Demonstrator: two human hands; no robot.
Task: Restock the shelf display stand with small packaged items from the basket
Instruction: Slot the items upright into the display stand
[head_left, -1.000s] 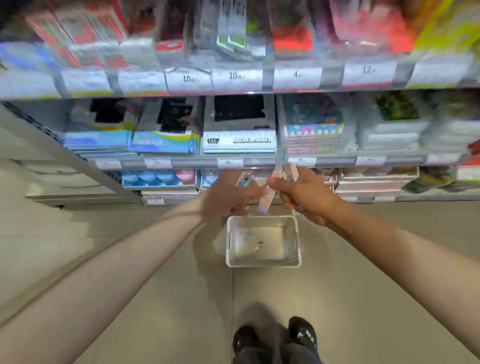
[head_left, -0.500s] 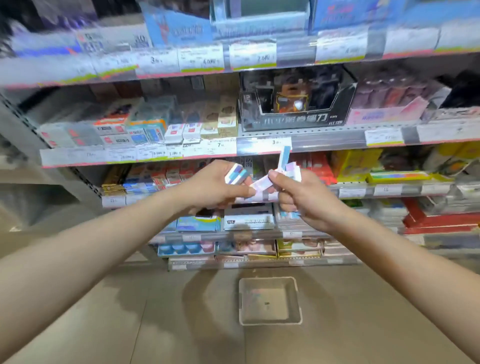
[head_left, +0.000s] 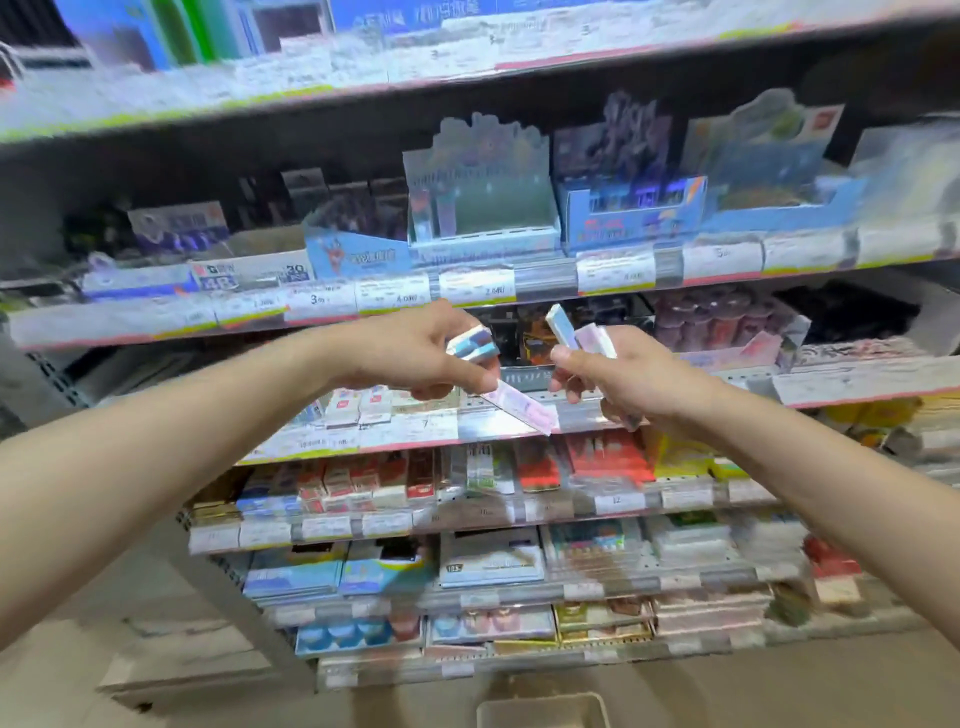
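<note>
Left hand: the left hand (head_left: 415, 353) is curled round a small stack of flat packets (head_left: 471, 344) with pale blue and white edges, and its fingertips pinch one end of a long pink packet (head_left: 522, 410) that slants down to the right.
Right hand: the right hand (head_left: 618, 379) grips a fan of slim packets (head_left: 582, 332), one blue-edged piece sticking up above the thumb.
Gap between hands: narrow; the pink packet hangs below it, its far end free of the right hand.
Since a second ago: both hands were low over the basket, then; now they are raised in front of the middle shelves, and the view has tilted up with them.
Basket: the basket (head_left: 543, 711), a pale straight-walled plastic tub, sits on the floor far below the hands, only its upper rim showing at the bottom edge.
Display stand: a silvery card display stand (head_left: 480, 208) with a cut-out top stands on the shelf above the hands.
Shelf edges: price-label strips (head_left: 467, 286) run just above the knuckles; another shelf lip lies just beneath them.
Room: open air between the hands and the shelf fronts; much of the stock is blurred.
</note>
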